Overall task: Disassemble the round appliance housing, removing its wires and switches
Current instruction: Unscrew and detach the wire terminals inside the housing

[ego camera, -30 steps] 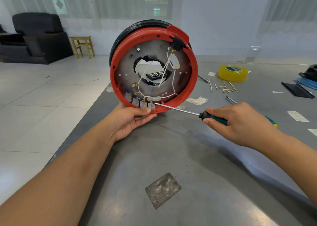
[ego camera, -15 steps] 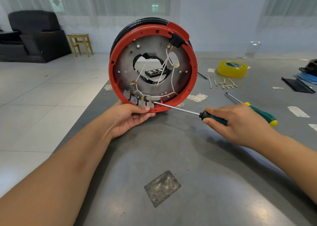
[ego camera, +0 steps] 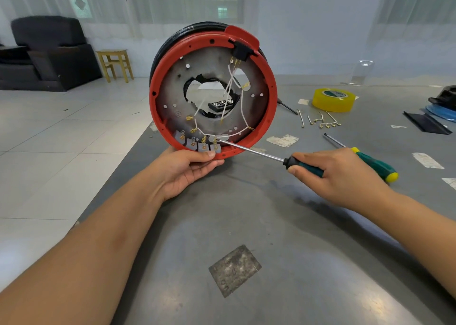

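Observation:
The round appliance housing (ego camera: 269,117), red-rimmed with a black back and a grey metal plate inside, stands on edge on the grey table (ego camera: 283,226). White wires (ego camera: 232,90) with brass terminals cross its inside, running down to several grey switches (ego camera: 197,144) at the bottom rim. My left hand (ego camera: 187,169) grips the bottom rim from below, thumb on the switches. My right hand (ego camera: 338,176) holds a green-handled screwdriver (ego camera: 256,153) whose tip touches a terminal by the rightmost switch.
A second green and yellow screwdriver (ego camera: 372,163) lies behind my right hand. Loose wires with terminals (ego camera: 323,122), a yellow tape roll (ego camera: 333,100), black and blue parts (ego camera: 434,117) and paper scraps lie at the right. The table's left edge drops to the tiled floor.
The housing has tilted slightly and the view has shifted; the screwdriver tip stays at the terminals by the bottom switches. Both hands keep their grips.

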The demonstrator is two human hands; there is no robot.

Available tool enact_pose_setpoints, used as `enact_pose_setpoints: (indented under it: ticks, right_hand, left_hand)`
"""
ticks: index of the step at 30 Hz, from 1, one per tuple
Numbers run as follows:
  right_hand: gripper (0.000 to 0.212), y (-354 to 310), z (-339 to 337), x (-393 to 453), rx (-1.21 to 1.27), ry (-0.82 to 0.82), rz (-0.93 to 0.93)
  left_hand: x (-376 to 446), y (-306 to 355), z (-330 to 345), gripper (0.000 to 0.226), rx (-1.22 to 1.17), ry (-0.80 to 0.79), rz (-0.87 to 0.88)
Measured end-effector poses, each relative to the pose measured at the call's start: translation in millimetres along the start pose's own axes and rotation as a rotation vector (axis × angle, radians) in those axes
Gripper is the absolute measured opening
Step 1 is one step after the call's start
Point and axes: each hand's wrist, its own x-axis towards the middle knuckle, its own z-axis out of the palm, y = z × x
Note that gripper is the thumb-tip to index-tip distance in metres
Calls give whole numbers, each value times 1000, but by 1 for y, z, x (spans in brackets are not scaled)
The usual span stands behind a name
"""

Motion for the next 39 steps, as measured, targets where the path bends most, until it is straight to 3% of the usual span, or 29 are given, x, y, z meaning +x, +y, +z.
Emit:
enact_pose_setpoints:
  ticks: [19,27,39]
  right_hand:
    - [43,5,-26,7,-152,-32,-144]
    - [47,3,-22,8,-147,-46,-151]
    - [49,-5,-25,7,-175,-16,-185]
  left_hand:
    - [0,2,1,49,84,-23,-54]
    - [2,1,1,30,88,-15,-63]
    - [1,1,1,45,58,-18,-51]
